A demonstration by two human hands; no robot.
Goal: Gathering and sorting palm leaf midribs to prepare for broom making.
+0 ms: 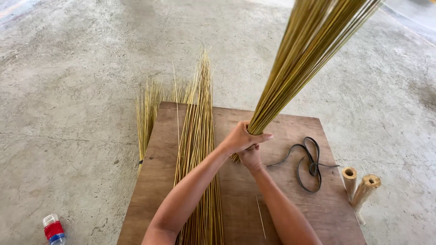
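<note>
Two piles of thin yellow-green plant ribs [196, 149] lie along the left side of our brown wooden desk [290, 199]. Our left hand [240, 137] and right hand [250, 156] have their fingers closed around the base of an upright bundle of the same yellow-green ribs [299, 59], above the desk's middle. Right of them lie a black rubber strap [309, 164] and two pale bamboo handles [361, 187].
</note>
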